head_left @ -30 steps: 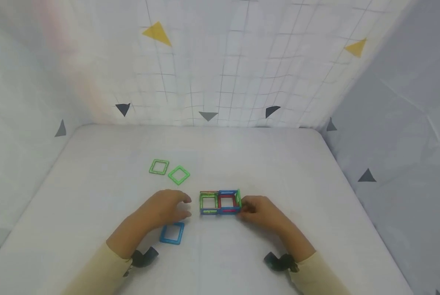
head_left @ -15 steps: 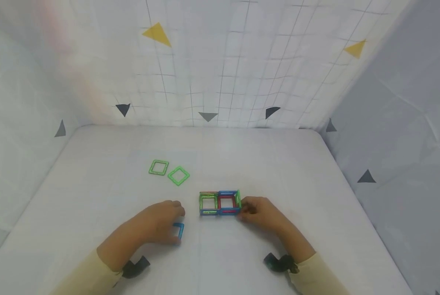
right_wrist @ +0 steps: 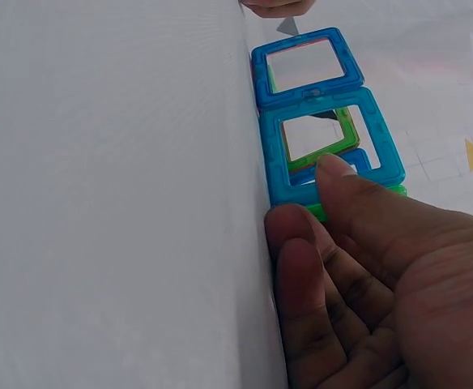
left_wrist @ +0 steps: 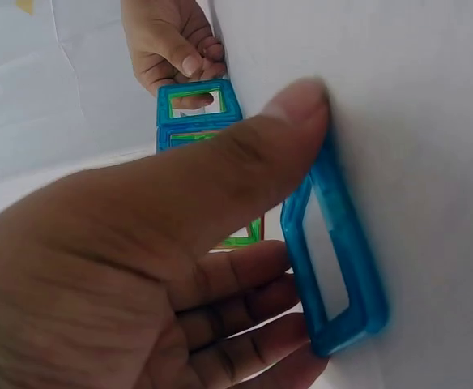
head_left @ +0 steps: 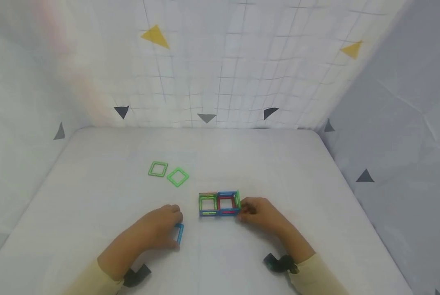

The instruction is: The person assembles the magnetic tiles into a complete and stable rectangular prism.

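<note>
My left hand [head_left: 155,227] grips a blue square magnetic tile [left_wrist: 366,275], thumb on one edge and fingertips along the opposite one. In the head view much of that tile is hidden behind the hand. Just to the right stands a low two-cell structure of magnetic tiles [head_left: 228,212], with blue, green and red frames. At its right end my right hand [head_left: 264,213] pinches the near corner. The right wrist view has the thumb on the blue side tile [right_wrist: 389,154], beside a green end tile, and the other fingers curled below.
Two loose green square tiles lie behind the left hand: one [head_left: 160,162] farther left, the other [head_left: 183,181] turned like a diamond. A white table [head_left: 279,164] bears everything. Beyond it rises a white back wall [head_left: 205,61] with grid lines and triangles.
My left hand has drawn back from the structure's left end, nearer and slightly left, and taken hold of the blue tile lying there. The right hand has kept its place at the structure.
</note>
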Available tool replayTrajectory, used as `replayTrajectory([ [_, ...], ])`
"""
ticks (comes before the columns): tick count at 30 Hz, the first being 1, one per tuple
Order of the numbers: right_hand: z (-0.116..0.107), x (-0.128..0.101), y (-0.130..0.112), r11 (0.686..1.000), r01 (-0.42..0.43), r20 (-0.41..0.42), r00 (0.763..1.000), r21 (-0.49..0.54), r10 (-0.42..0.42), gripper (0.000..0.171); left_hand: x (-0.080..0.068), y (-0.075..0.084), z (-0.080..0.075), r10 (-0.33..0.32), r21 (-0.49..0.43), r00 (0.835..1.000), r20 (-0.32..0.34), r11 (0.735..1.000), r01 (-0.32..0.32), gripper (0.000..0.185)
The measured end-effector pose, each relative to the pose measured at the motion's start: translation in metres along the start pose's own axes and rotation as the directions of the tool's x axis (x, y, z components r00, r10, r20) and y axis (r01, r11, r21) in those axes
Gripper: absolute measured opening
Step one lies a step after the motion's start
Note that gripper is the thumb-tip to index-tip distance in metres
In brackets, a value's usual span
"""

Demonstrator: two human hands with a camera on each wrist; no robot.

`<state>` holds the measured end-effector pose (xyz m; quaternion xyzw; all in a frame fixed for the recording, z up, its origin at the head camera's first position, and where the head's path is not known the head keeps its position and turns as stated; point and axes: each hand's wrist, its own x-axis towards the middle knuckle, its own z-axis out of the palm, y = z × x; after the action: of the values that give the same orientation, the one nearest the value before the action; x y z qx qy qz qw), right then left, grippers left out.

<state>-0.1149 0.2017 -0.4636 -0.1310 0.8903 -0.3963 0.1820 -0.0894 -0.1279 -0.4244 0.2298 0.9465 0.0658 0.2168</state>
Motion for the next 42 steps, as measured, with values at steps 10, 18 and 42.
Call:
replayTrajectory([
  [10, 0.002, -0.002, 0.003, 0.999, 0.032, -0.012, 0.999, 0.017, -0.032, 0.018, -0.001, 0.001, 0.006, -0.02, -0.024, 1.0, -0.023, 1.0, 0.02, 0.057],
  [18, 0.004, -0.002, 0.003, 0.999, 0.037, -0.033, 0.999, 0.008, -0.036, 0.017, -0.002, 0.0, 0.006, -0.025, -0.138, 0.997, -0.067, 0.99, 0.016, 0.057],
  [42, 0.003, -0.001, 0.001, 0.999, 0.045, -0.036, 0.998, -0.005, -0.045, 0.02, 0.012, -0.004, 0.0, -0.1, -0.297, 0.972, -0.212, 0.954, 0.033, 0.061],
])
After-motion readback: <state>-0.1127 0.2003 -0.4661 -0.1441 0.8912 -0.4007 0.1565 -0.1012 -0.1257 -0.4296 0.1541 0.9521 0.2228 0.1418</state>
